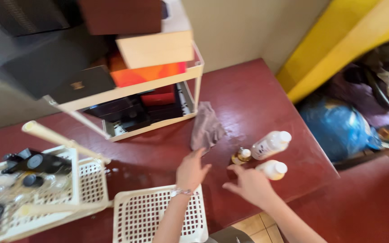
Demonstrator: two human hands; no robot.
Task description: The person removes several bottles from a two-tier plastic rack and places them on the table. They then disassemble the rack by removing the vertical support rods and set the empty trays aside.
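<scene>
My left hand (pixel 191 170) hovers over the dark red table (pixel 244 99), fingers spread, fingertips touching or just short of a crumpled grey cloth (pixel 206 128). A bracelet circles that wrist. My right hand (pixel 247 183) is open beside it, fingers reaching toward a small gold-coloured bottle (pixel 241 156). Two white bottles lie on their sides close by: the larger one (pixel 270 144) behind the small bottle, the other (pixel 272 169) right of my right hand. Neither hand holds anything.
A cream two-tier rack (pixel 158 85) with boxes stands at the back. A white perforated basket (pixel 147 216) lies at the front edge; another rack with cosmetics (pixel 32 184) is on the left. Blue bags (pixel 338 128) and a yellow wall lie beyond the table's right edge.
</scene>
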